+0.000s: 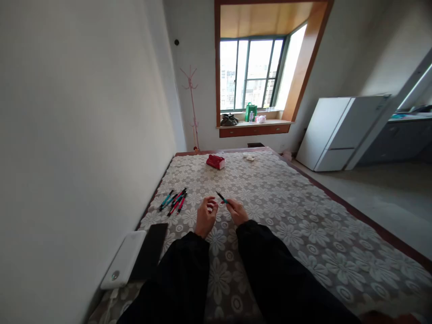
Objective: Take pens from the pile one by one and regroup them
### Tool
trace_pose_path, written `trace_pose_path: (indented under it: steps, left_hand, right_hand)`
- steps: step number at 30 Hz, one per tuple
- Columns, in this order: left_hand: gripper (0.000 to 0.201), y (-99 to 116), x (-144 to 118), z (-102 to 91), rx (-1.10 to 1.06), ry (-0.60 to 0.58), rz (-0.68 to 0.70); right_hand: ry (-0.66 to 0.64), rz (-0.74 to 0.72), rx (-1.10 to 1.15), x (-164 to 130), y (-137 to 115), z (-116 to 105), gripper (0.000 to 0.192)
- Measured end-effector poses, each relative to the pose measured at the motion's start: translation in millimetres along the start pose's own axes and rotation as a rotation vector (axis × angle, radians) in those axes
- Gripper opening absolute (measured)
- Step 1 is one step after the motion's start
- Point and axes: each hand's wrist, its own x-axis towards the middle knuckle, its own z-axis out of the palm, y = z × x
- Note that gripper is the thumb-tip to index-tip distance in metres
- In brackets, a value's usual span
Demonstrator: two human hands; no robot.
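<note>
In the head view, my right hand (pixel 237 211) pinches a dark pen (pixel 220 196) with a blue part near the fingertips; its dark end points up and to the left. A small red bit shows beside these fingers, too small to name. Just to the left, my left hand (pixel 206 217) is curved with thumb and fingers apart, and nothing shows in it. Further left, several blue, red and black pens (pixel 174 201) lie in a loose pile on the flowered cloth (pixel 286 231).
Beyond the hands lies a red tissue-pack-like pouch (pixel 215 162), with small white items (pixel 249 157) to its right. A black flat object (pixel 150 249) and a white device with a cable (pixel 125 257) lie at near left, by the wall (pixel 84 135).
</note>
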Motion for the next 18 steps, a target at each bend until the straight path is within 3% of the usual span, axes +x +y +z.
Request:
trace_pose_path:
  steps: [3,7,11,14,16,18]
  left_hand:
    - [0.028,-5.0,0.5,0.0,0.032,-0.033,0.026]
    - [0.015,-12.0,1.6,-3.9,0.184,-0.12,0.079]
    - [0.025,-19.7,11.8,-24.1,0.469,0.019,0.104]
    - [0.049,-30.5,29.4,-49.5,0.749,0.231,-0.114]
    - [0.077,-40.2,43.8,-68.2,0.894,0.229,-0.319]
    - [0.09,-50.4,56.6,-85.4,0.982,0.145,-0.432]
  right_hand:
    - [-0.135,-0.092,-0.27,-2.4,1.5,-6.7,0.03]
    - [-0.171,-0.11,-0.348,-3.7,5.6,-5.5,0.03]
    - [-0.151,-0.062,-0.367,-2.8,11.2,-0.3,0.021]
    - [-0.148,-0.041,-0.358,-2.0,14.2,1.0,0.02]
    - [-0.161,-0.035,-0.35,-2.2,14.5,0.6,0.02]
    - [-0.165,-0.025,-0.35,-2.7,13.4,-0.3,0.021]
